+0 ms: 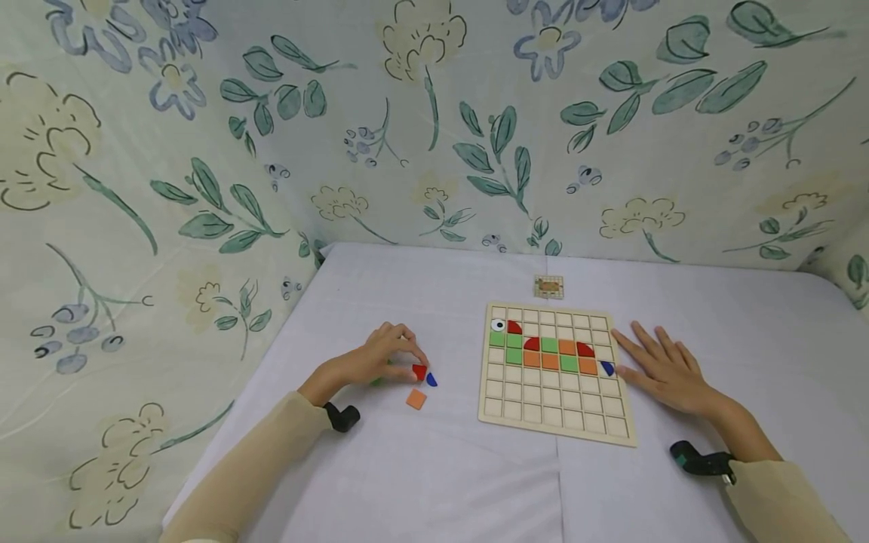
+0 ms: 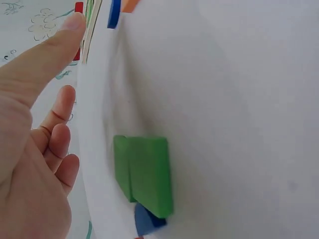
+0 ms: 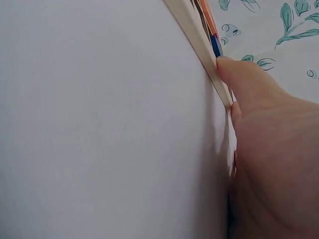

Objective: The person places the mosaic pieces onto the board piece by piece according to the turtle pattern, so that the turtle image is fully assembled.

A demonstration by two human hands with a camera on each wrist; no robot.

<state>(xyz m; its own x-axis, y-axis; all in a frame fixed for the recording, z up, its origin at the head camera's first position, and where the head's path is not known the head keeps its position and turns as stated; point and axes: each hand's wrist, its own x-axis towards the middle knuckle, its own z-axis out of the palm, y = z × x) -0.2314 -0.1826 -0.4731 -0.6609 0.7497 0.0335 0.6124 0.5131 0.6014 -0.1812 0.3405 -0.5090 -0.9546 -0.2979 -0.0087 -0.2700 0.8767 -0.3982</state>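
My left hand (image 1: 380, 356) pinches a red quarter-round tile (image 1: 420, 373) between thumb and fingers, low over the table. Right beside it lie a blue rounded tile (image 1: 432, 380) and an orange square tile (image 1: 416, 399). Green tiles (image 2: 149, 172) and another blue tile (image 2: 145, 221) show in the left wrist view, mostly hidden by the hand from above. My right hand (image 1: 668, 373) lies with fingers spread, its thumb touching the right edge of the wooden grid board (image 1: 543, 407). On the board, red, green, orange and blue tiles and an eye tile (image 1: 498, 325) form a row-like figure.
A small picture card (image 1: 548, 286) lies behind the board. White cloth (image 1: 407, 467) covers the table, with a crease in front of the board. Flower-printed fabric (image 1: 421, 151) hangs at the back and left.
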